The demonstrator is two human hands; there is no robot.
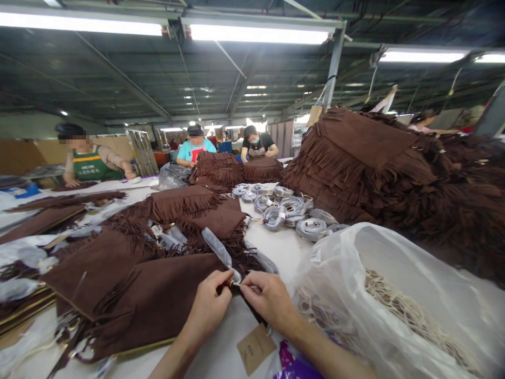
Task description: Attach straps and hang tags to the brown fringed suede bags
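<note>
Left hand (pixel 211 299) clamped on a grey-wrapped strap (pixel 216 248), right hand (pixel 272 300) on a thin pale strand (pixel 237 285).
They nearly meet toward the near edge of the table (pixel 283 247); a brown fringed bag (pixel 169 295) lies left, a tag (pixel 256 348) nearer that edge, a plastic sack (pixel 335 263) right, coiled straps (pixel 274 217) toward the far edge.

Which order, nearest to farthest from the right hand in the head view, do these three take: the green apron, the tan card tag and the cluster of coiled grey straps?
1. Tan card tag: just below the right hand, on the wearer's side.
2. Coiled grey straps: beyond the hand, mostly slightly right.
3. Green apron: far off, at the left.
</note>
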